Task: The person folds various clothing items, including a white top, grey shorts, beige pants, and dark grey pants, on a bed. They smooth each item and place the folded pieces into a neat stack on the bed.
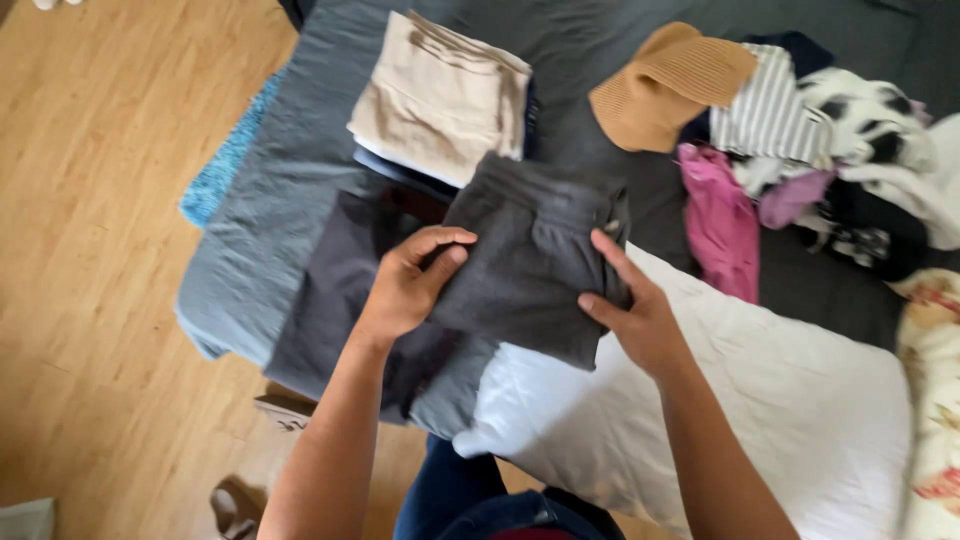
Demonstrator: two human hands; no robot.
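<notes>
both forearms reach up from the lower edge of the view. left hand (408, 283) grips the left edge of a folded dark grey fleece garment (530, 258), thumb on top, fingers curled under. right hand (632, 310) clamps the garment's lower right corner, fingers on top. hands are apart, the garment held between them above a bed with a grey sheet (270, 200). under the right hand lies a white pillow (740, 400). just beyond the garment sits a folded beige cloth stack (440, 95). beyond the right hand lies a tan knitted piece (665, 85), with a pink garment (722, 225) beside it in a loose pile.
</notes>
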